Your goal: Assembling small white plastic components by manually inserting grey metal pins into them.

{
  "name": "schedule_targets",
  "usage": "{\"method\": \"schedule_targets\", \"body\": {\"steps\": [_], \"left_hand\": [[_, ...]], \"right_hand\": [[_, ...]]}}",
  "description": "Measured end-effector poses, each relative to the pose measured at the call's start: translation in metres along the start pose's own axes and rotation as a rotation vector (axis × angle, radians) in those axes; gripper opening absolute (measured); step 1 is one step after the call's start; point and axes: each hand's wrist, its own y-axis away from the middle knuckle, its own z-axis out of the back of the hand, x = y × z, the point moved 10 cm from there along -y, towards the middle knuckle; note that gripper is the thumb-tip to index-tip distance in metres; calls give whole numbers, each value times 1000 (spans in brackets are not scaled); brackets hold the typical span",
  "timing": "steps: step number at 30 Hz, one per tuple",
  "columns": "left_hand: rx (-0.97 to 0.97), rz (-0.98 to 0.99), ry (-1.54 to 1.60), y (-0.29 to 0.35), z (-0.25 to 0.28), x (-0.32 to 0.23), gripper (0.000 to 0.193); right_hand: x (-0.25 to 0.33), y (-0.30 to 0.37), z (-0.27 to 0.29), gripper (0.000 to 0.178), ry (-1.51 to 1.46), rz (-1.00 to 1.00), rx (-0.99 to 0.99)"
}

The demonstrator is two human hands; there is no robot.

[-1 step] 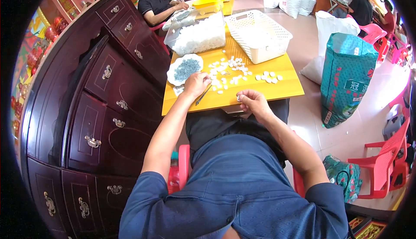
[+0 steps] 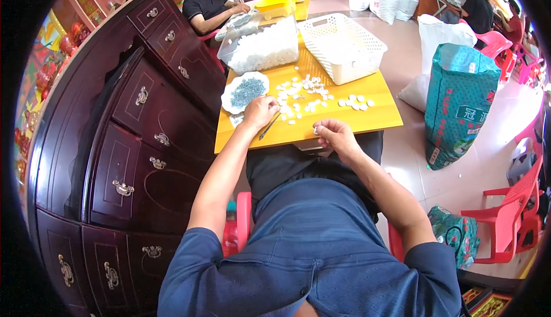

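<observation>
While thumb and index of the right hand [image 2: 337, 135] pinch one small piece [image 2: 315, 130], right of the bowl [image 2: 226, 95], the left hand [image 2: 260, 112] sits bunched at its near edge; fingertips hidden, can't tell if holding anything. One dark stick [image 2: 266, 131] nearer than bowl. Right of bowl: white bits [image 2: 313, 85], overlapping, uncountable; six discs [image 2: 356, 107].

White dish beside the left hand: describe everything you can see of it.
The white dish is shallow, with a wavy, scalloped rim; it looks glossy, but plastic or ceramic I cannot tell. It sits upright on the yellow table, near the left edge, on the wearer's side of the clear tub. Small grey-blue pieces cover most of its inside, too small to make out singly. The left hand is at its near right rim; contact is unclear.
</observation>
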Motion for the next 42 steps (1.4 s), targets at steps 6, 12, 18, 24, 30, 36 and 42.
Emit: {"method": "schedule_targets", "body": {"steps": [6,12,18,24,30,36,42], "left_hand": [[101,164,-9,0,-9,15,24],[59,194,41,5,-5,20,26],[-91,170,255,20,9,18,19],[18,145,793,53,10,-38,18],[106,158,1079,86,-2,-78,19],[56,84,906,101,-2,-87,23],[12,25,768,105,4,-94,25]], "right_hand": [[-1,-2,-2,17,-15,-3,16],[-1,0,-5,18,24,-11,21],[-1,2,-5,17,16,-7,22],[2,5,-4,15,-16,-12,29],[3,4,-6,11,-4,1,20],[-4,6,-12,16,18,-36,80],[-3,12,-20,17,25,-76,109]]}}
